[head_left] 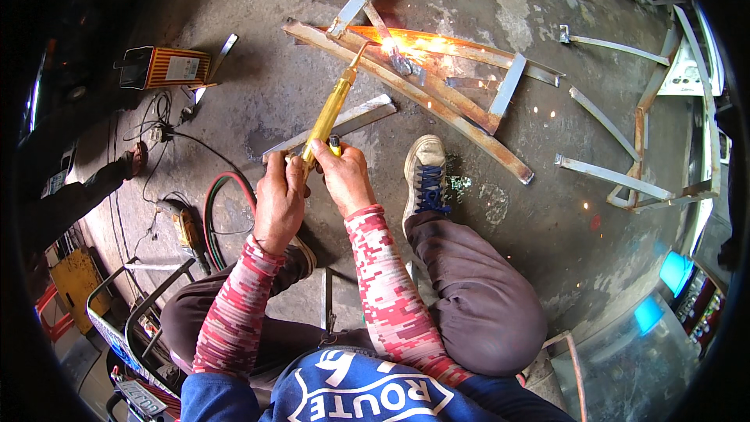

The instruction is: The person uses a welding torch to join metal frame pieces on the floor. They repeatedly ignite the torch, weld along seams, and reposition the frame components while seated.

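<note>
My left hand (279, 202) is closed round the rear end of a brass-yellow gas torch (331, 108). Just to its right, my right hand (346, 175) grips the same handle, its thumb lying along the body. The torch slants up and away, and its bent thin tip points at a rusty steel frame (414, 86) lying on the concrete. Bright orange glow and sparks (414, 45) spread where a short crossbar (380, 25) meets the frame. The glare hides the exact spot of the flame. A loose grey steel bar (363, 115) lies beneath the torch.
An orange-striped box (166, 67) stands at the far left. Red and green hoses (209, 207) and a yellow power tool (187, 234) lie left of me. My shoe (426, 180) is close to the frame. Another metal frame (641, 129) lies right. Someone's foot (138, 159) shows left.
</note>
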Demonstrator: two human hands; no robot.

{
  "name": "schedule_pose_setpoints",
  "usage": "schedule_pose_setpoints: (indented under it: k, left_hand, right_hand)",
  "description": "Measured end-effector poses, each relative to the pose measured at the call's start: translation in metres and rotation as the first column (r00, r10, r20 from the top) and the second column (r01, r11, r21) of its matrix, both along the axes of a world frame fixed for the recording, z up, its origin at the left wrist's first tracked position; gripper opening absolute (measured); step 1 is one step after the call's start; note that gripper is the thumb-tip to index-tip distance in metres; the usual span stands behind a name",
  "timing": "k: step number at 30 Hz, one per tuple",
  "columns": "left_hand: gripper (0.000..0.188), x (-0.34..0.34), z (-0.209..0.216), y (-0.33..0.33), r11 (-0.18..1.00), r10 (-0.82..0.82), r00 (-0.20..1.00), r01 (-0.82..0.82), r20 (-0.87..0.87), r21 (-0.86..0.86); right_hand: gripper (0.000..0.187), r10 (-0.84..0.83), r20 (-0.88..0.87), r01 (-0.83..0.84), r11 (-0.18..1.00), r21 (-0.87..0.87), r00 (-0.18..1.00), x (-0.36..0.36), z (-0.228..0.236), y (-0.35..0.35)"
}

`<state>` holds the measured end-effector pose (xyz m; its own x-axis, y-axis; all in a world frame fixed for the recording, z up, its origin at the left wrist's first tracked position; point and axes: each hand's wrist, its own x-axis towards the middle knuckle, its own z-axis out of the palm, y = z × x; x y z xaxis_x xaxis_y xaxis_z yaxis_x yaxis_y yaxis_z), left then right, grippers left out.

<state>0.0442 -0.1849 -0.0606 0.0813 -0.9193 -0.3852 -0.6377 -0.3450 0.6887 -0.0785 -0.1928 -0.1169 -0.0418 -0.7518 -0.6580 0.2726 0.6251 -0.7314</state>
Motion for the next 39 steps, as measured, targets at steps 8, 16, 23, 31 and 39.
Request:
schedule_pose_setpoints:
  k: [8,16,23,31,39]
  left_hand:
    - [0.032,-0.0018,0.0071,-0.0009,0.999,-0.012,0.997,0.015,-0.074,0.04]
    - [0.028,-0.0011,0.0073,-0.0008,0.998,0.0,0.996,0.005,-0.086,0.063]
    - [0.031,-0.0025,0.0062,-0.0003,0.997,0.009,0.997,-0.003,-0.072,0.083]
    - [0.033,0.0006,0.0051,-0.0013,0.994,-0.013,0.997,0.02,-0.071,0.109]
    - [0.035,-0.0008,0.0081,-0.0018,0.997,-0.019,0.993,0.026,-0.114,0.068]
  right_hand:
    - [0.041,0.001,0.0,-0.001,0.999,0.037,1.0,-0.0016,0.0052,-0.0014]
    - [0.041,0.002,0.003,-0.002,1.0,0.025,1.0,-0.0011,0.0005,-0.0008]
    - [0.044,0.027,-0.026,-0.026,1.0,0.018,0.999,-0.0031,0.0009,-0.0006]
    - [0.045,0.021,-0.036,-0.02,1.0,0.007,0.999,-0.0046,0.0026,0.0004]
    - [0.045,0.016,-0.045,-0.017,1.0,-0.004,0.999,-0.0034,-0.002,0.0011]
